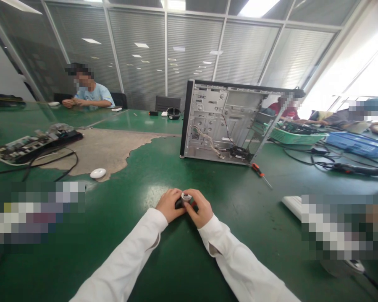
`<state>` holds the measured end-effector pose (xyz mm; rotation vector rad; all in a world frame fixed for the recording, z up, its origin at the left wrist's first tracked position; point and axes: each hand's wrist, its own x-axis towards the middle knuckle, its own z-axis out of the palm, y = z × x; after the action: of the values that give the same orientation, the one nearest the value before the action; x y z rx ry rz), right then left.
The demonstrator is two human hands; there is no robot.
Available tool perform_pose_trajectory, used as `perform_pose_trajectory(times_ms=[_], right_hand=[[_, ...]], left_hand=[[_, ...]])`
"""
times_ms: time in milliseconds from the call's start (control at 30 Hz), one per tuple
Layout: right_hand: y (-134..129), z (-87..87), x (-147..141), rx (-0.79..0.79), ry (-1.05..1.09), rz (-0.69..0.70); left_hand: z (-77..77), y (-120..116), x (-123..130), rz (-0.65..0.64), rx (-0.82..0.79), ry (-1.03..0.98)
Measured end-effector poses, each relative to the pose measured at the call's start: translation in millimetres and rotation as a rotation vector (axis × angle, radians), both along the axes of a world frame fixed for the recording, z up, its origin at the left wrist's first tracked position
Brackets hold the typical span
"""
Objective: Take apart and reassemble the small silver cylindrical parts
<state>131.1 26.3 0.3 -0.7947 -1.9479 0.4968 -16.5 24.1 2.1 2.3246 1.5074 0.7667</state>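
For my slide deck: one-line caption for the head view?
Both hands, left hand and right hand, grip a small dark object on a green table before an open computer case.

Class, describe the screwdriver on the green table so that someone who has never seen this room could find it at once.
Start at the open computer case standing on the green table. Look at its near right bottom corner: the screwdriver lies flat on the table just there. Its orange and black handle and thin metal shaft set it apart from the black cables farther right.
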Motion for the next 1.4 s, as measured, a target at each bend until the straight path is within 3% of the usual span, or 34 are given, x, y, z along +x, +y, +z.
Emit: perform_pose_trajectory(times_ms=[333, 567, 767, 1067, 1400], right_hand=[[1.2, -4.4, -2.3, -0.119, 0.119, -0.008], [12.3, -16.3, -5.6, -0.618, 0.649, 0.057], [9.9, -14.1, -7.9, -0.998, 0.979, 0.08], [14.8, -11.2, 0.3, -1.193, 1.092, 0.22], [11.2, -18.5, -0.9, -1.213, 1.087, 0.338]], left_hand=[[1.7, 0.3, -1.4, -0.018, 0.023, -0.067], [10.5, -6.3, 0.4, 0.112, -0.046, -0.233], [10.9, -10.3, 1.4, 0.159, 0.047, -0.232], [11.9, -12.0, 4.6, 0.157, 0.171, -0.182], [15.1, -14.6, 6.0, 0.213, 0.204, -0.221]])
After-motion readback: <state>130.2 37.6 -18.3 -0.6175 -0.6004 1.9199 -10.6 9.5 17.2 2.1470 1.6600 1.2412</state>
